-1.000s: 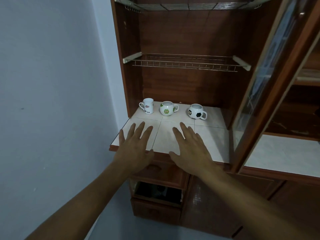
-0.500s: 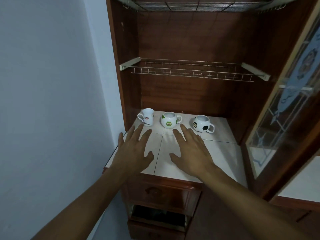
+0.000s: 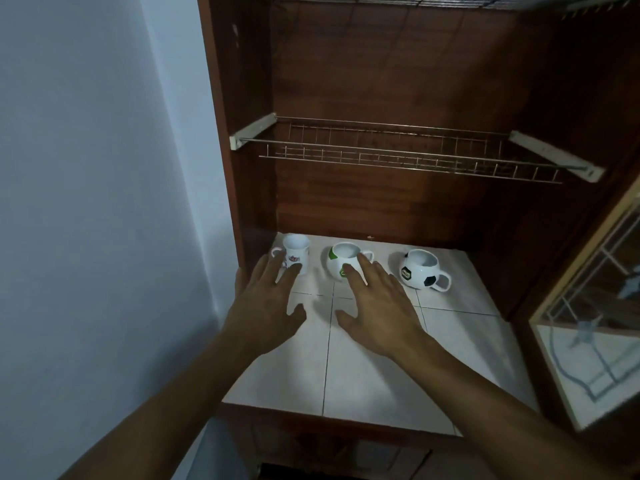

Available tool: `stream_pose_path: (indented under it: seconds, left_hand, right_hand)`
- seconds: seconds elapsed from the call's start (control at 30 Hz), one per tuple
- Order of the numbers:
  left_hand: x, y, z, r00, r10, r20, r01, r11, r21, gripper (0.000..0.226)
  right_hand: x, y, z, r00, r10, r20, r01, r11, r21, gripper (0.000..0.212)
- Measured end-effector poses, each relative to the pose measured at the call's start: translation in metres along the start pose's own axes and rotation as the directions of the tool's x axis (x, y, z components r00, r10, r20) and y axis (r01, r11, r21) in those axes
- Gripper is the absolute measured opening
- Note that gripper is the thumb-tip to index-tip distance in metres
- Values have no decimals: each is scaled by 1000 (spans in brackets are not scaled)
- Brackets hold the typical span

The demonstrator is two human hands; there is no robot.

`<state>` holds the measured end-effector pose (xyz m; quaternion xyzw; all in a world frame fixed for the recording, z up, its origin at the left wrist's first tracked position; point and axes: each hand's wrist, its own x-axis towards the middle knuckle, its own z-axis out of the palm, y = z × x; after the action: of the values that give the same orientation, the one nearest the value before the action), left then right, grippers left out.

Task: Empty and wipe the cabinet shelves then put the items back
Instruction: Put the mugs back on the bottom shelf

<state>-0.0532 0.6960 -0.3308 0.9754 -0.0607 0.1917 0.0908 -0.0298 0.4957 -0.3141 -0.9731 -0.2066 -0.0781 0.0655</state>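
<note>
My left hand (image 3: 266, 306), spread flat, has advanced to the logo mug (image 3: 297, 251); my right hand (image 3: 379, 306), also spread, to the green-patched mug (image 3: 334, 265).

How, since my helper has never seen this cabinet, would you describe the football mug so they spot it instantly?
In the open wooden cabinet, look at the white tiled shelf under the wire rack, where three mugs line the back. Take the rightmost mug: round, with black football patches, unlike the green-marked mug and the straight white mug.
</note>
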Motion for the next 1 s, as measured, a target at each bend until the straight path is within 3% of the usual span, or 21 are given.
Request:
stream_pose_path:
  seconds: [0.3,0.7,1.0]
  left_hand:
    - [63,-33,27,998,50,49,-49,998,-26,79]
    - [143,-57,77,993,-6,115,8,1000,-20,72]
    - [178,-78,107,989,51,138,-44,998,-52,79]
  right_hand:
    - [57,13,16,997,79,24,-78,997,-23,81]
    - [141,55,48,994,89,61,-89,996,-8,81]
    - [175,77,72,977,152,151,-167,982,90,92]
